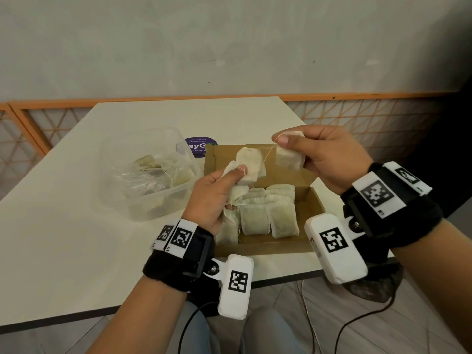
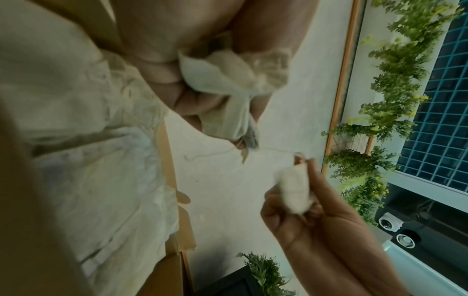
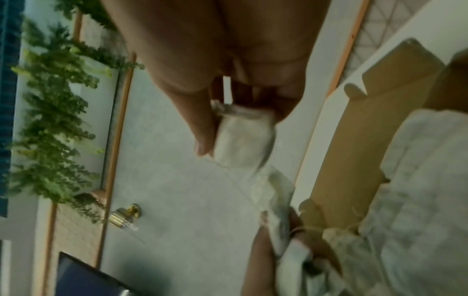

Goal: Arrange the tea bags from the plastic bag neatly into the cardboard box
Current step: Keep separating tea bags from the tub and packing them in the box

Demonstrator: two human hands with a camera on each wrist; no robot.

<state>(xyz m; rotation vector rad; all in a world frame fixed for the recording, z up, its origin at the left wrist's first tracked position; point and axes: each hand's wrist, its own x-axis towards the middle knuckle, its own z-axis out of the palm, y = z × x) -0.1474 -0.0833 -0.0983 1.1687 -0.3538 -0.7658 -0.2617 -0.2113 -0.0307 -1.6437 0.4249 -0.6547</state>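
- The left hand (image 1: 217, 190) pinches a small bunch of tea bags (image 1: 249, 164) between thumb and curled fingers, held above the far left part of the cardboard box (image 1: 306, 200).
- The right hand (image 1: 329, 157) pinches a single tea bag (image 1: 290, 157) between thumb and fingers, over the far right part of the box; a thin string (image 1: 268, 155) runs taut between the two held lots (they are apart, joined only by that thread).
- The box sits near the table (image 1: 76, 238)'s near edge, its lid flap standing up at the far side; rows of tea bags (image 1: 268, 213) fill its left and middle, and bare cardboard floor shows along its right wall.
- The clear plastic tub (image 1: 143, 175) stands just left of the box, with the crumpled plastic bag (image 1: 145, 175) and more tea bags inside.
- A round purple sticker (image 1: 200, 146) lies on the table just behind the box's far left corner.
- Open tabletop stretches toward the near left corner and the far edge.
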